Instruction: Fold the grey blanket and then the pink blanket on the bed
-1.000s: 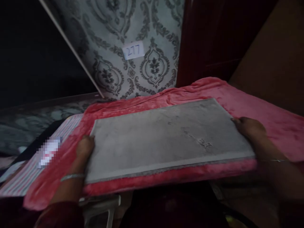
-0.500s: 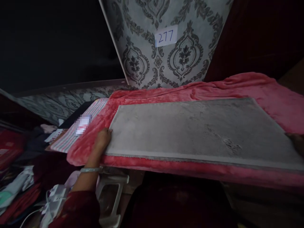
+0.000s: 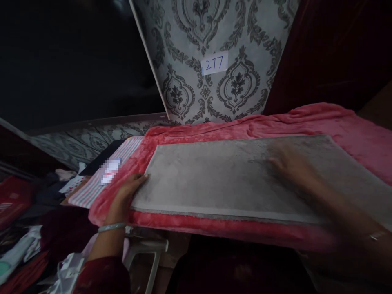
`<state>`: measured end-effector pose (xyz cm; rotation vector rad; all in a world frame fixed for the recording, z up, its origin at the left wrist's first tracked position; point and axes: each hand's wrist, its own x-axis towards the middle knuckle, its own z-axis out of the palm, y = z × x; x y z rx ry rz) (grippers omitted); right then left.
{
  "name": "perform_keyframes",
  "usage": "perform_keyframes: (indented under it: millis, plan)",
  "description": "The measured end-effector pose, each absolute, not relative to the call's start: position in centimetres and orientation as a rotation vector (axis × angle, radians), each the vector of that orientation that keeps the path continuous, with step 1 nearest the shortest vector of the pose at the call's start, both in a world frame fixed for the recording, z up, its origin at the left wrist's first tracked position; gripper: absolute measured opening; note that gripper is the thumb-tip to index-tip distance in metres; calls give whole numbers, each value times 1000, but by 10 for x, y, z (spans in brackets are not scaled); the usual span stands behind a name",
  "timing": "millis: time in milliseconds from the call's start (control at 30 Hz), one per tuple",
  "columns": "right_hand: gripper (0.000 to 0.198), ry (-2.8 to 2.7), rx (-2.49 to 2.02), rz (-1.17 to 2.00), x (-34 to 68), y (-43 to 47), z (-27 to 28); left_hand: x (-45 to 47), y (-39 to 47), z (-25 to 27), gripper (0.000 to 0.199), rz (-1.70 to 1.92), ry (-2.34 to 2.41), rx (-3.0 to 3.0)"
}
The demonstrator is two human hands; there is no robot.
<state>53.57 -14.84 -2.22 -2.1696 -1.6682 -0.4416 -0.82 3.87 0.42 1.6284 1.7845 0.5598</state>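
Note:
A long grey plush cloth (image 3: 196, 175) with pale hemmed edges lies flat on a pink-red fleece blanket (image 3: 196, 219). My left hand (image 3: 132, 185) is closed at the cloth's left edge, thumb on top and the other fingers mostly hidden. A bangle circles that wrist. Over the right half of the cloth, my right hand (image 3: 289, 161) is smeared by motion. Its fingers cannot be made out, nor whether it touches the surface. Faint creases show in the pile near it.
A striped cloth (image 3: 82, 192) bearing a blurred-out patch lies left of the blanket. Behind are a large dark screen (image 3: 82, 61) and a patterned wall with a paper (image 3: 214, 63) marked 277. Below left stand a white plastic stool (image 3: 150, 247) and piled clothes (image 3: 18, 249).
My right hand has left the cloth's right edge and swept inward over its right half. The marks there look fainter. My left hand stays at the left edge; the view has tilted up slightly.

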Motion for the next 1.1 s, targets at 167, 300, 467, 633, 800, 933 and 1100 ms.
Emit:
perform_keyframes:
  millis: [167, 300, 467, 633, 800, 933, 1100]
  plan:
    - [66, -2357, -1615, -73, 409, -46, -10, 17, 59, 24, 47, 320, 2036, 2137]
    - [65, -2468, -1541, 93, 359, -3, -8, 49, 68, 13, 58, 247, 1695, 2644]
    - [66, -2552, -1530, 221, 336, 11, -18, 62, 71, -15, 60, 117, 1586, 2672]
    - [69, -2771, -1116, 456, 320, -54, -20, 54, 76, -23, 58, 151, 1551, 2646]
    - [59, -2792, -570, 876, 304, -117, -8, 55, 75, -23, 58, 150, 1548, 2630]
    - [63, -2709, -876, 678, 301, -68, 3, 57, 69, -21, 57, 185, 1559, 2658]
    - [68, -2582, -1428, 296, 298, 32, 0, 33, 61, -22, 65, 148, 1563, 2588]
